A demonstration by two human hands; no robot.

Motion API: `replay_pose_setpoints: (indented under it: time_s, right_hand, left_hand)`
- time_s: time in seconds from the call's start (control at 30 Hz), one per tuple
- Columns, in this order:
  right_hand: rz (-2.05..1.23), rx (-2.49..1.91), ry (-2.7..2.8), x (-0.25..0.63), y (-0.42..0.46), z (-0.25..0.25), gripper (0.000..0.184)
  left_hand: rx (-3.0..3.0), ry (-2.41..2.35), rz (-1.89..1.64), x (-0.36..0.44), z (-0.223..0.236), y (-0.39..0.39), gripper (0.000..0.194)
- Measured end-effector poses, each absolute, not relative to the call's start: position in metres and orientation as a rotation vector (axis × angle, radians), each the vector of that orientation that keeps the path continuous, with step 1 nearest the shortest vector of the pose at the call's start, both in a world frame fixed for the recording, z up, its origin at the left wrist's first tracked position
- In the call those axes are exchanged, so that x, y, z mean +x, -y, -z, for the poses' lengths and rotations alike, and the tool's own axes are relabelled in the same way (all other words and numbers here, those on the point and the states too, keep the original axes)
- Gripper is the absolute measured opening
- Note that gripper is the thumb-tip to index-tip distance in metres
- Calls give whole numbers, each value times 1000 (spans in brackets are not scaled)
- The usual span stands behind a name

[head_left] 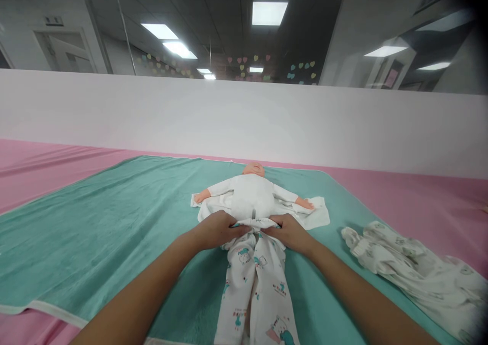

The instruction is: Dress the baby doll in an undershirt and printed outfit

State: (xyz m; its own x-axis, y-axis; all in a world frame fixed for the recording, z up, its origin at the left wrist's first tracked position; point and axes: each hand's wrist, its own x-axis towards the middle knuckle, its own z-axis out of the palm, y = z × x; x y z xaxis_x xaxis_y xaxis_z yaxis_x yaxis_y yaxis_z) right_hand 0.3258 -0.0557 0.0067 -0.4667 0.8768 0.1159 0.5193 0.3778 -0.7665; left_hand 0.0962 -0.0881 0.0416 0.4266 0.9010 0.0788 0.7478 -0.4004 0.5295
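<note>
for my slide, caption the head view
Left hand and right hand grip printed pants at the waist of a doll on a green blanket.

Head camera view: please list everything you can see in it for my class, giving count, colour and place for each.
Baby doll: one, white torso and arms, lying at centre
Printed trousers: one pair, white with teal and red cartoons, between the hands
White cloth: layers uncountable, white, under the doll
Crumpled printed garment: one, off-white, right
Blanket: one, teal, under the doll
Covering: one, pink, beneath the blanket
Low wall: one, white, behind
Glass: dark, above the wall
Heart shapes: many, pastel, upper middle
Ceiling lights: several, white, top
Door: one, pale, upper left
Left hand: one, bare, fingers on the waistband
Right hand: one, bare, fingers on the waistband
</note>
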Motion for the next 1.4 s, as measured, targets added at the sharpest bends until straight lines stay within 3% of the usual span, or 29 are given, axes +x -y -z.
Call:
replay_pose_setpoints:
  time_s: [1.4]
  right_hand:
    - [-889,-1199,2145,325,57,-10,37]
  left_hand:
    - [2262,-1400,-471,95,-38,87,53]
